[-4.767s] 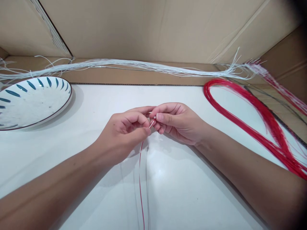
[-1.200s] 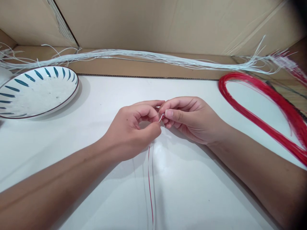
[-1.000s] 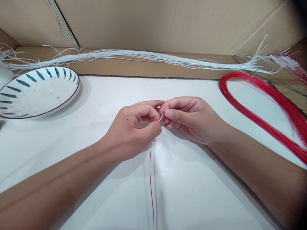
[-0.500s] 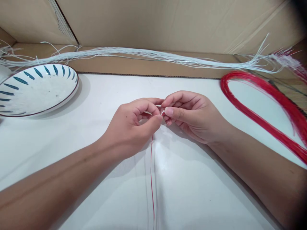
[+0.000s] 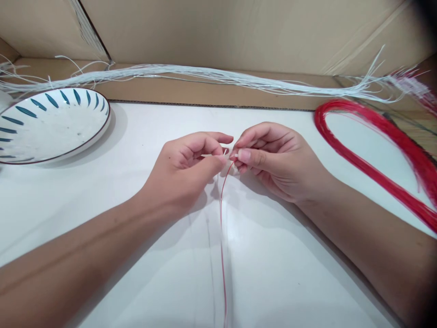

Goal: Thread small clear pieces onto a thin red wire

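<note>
Over the middle of the white tabletop, my left hand (image 5: 194, 159) pinches a thin white cord (image 5: 225, 152) between thumb and forefinger, its short end poking up. Just to the right, with a small gap between, my right hand (image 5: 269, 159) is closed in a pinch on the upper end of a thin red cord (image 5: 221, 218). A small whitish bit shows at my right thumb tip; I cannot make out what it is. From there the red cord curves down toward the near edge of the view. The pale strand below my left hand is faint.
A white plate with dark green strokes (image 5: 58, 132) stands at the left. Behind, a bundle of white cords (image 5: 191, 73) lies along a cardboard ledge (image 5: 170, 93). A looped hank of red cords (image 5: 355, 171) lies at the right. A cardboard wall (image 5: 221, 32) closes off the back.
My hands have drawn slightly apart, the left one moving up and left. The red cord, which hung below my left hand, now runs from my right fingertips.
</note>
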Available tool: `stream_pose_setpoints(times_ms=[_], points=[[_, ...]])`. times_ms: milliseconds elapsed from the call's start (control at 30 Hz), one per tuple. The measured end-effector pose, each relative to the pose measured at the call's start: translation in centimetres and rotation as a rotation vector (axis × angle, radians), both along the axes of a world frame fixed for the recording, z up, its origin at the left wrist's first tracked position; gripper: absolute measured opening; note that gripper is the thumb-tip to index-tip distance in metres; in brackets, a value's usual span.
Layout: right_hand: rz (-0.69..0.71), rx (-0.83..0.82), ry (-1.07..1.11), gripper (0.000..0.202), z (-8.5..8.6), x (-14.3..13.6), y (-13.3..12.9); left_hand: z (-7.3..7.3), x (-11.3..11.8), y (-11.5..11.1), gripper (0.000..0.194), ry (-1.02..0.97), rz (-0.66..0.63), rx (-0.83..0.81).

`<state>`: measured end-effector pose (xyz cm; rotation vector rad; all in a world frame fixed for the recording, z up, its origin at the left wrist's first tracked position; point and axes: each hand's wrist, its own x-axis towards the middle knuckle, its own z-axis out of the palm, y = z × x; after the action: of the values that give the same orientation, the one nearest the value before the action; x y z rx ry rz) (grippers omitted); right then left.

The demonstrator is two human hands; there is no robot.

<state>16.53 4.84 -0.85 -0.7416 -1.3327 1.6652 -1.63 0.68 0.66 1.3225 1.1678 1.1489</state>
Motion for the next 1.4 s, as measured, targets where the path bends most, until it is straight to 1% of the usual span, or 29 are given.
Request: stream_pose_setpoints(times_ms=[133, 267, 600, 733, 967, 1200, 1333, 1400], points=[[0.008, 0.029, -0.042, 0.021, 0.1, -0.07, -0.17, 0.09, -0.09, 0.0, 0.016, -0.002, -0.048, 0.023], [-0.003, 0.073, -0.05, 0.02, 0.2, -0.31, -0.38, 0.2, -0.07, 0.05, 0.016, -0.005, -0.078, 0.011], [-0.05, 0.12, -0.109, 0.021, 0.49, -0.38, -0.6, 0.21, -0.12, 0.05, 0.017, 0.04, -0.055, 0.04], [-0.056, 0.14, -0.113, 0.022, 0.45, -0.39, -0.64, 0.15, -0.09, 0.01, 0.017, 0.047, -0.056, 0.028], [-0.057, 0.138, -0.138, 0.025, 0.4, -0.3, -0.63, -0.3, -0.14, -0.04, 0.015, 0.054, -0.046, 0.047], [-0.046, 0.193, -0.162, 0.019, 0.67, -0.2, -0.86, -0.23, -0.23, 0.02, 0.017, 0.083, -0.051, 0.039], [-0.112, 0.204, -0.197, 0.017, 0.63, -0.11, -0.93, -0.27, -0.31, 0.05, 0.014, 0.085, -0.036, 0.036], [-0.148, 0.188, -0.183, 0.016, 0.41, -0.06, -0.81, -0.3, -0.32, 0.01, 0.013, 0.074, -0.06, 0.01]])
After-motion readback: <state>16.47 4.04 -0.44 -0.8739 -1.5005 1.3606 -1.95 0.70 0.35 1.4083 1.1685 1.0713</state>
